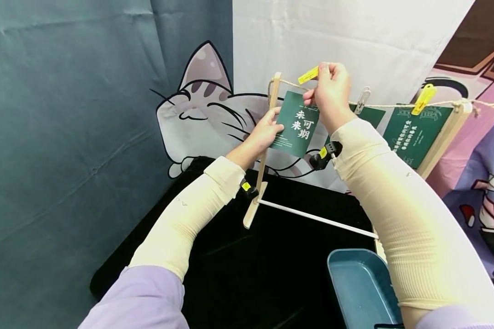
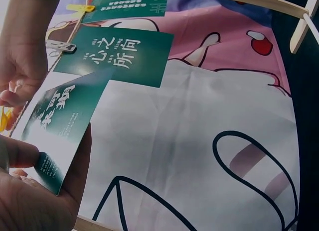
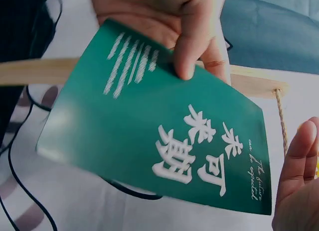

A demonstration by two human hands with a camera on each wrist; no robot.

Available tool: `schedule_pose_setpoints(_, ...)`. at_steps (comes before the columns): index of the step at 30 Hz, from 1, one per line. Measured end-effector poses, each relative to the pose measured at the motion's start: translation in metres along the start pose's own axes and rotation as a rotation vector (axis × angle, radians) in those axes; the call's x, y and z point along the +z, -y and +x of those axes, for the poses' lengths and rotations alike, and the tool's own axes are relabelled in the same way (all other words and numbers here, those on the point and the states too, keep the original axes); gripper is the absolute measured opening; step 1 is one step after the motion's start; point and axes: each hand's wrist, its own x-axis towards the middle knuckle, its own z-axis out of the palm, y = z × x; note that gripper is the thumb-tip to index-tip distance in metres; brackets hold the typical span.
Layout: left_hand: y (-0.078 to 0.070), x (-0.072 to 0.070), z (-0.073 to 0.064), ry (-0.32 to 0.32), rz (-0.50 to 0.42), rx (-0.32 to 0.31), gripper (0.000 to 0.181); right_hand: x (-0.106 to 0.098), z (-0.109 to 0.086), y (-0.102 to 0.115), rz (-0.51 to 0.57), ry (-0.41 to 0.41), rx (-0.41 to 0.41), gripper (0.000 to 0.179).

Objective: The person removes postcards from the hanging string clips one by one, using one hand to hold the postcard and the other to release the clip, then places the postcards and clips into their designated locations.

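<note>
In the head view I see the green card (image 1: 295,123) just right of centre, tilted a little, with large white characters on its face and fine white lettering near the top and bottom. The left hand (image 1: 263,132) pinches its left edge, thumb on the printed side. Above and to the right, the right hand (image 1: 333,91) has a yellow clip (image 1: 308,75) pinched between thumb and fingers, close by the rope (image 1: 288,83) of the wooden stand (image 1: 262,170); I can't tell whether the two touch. Farther right, two more green cards (image 1: 420,137) hang from that rope. From the left wrist, the card slants across the lower left, whitened by glare, the thumb in front and fingers behind, barely apart; the other hand's curled fingers are at upper left. From the right wrist, the card spreads over the middle, flat and glossy, gripped from the top of the picture; the right hand's fingers show at the right edge, and their hold I can't make out there.
</note>
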Motion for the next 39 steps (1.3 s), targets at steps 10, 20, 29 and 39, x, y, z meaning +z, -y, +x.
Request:
schedule_pose_setpoints(10,0.004,-0.001,-0.015,0.011,0.025,0.012,0.048,-0.016,-0.019,-0.013,0.006,0.088,-0.105,0.026)
schedule_pose_setpoints(20,0.013,0.000,-0.040,0.029,0.000,0.065,0.052,-0.053,-0.047,-0.045,0.003,0.090,-0.162,0.026)
schedule_pose_setpoints(29,0.033,0.006,-0.063,0.073,-0.068,0.006,0.061,-0.096,-0.072,-0.082,0.107,0.025,-0.301,0.017)
schedule_pose_setpoints(39,0.064,0.001,-0.075,0.065,-0.088,-0.037,0.065,-0.141,-0.094,-0.116,0.008,0.072,-0.191,0.011)
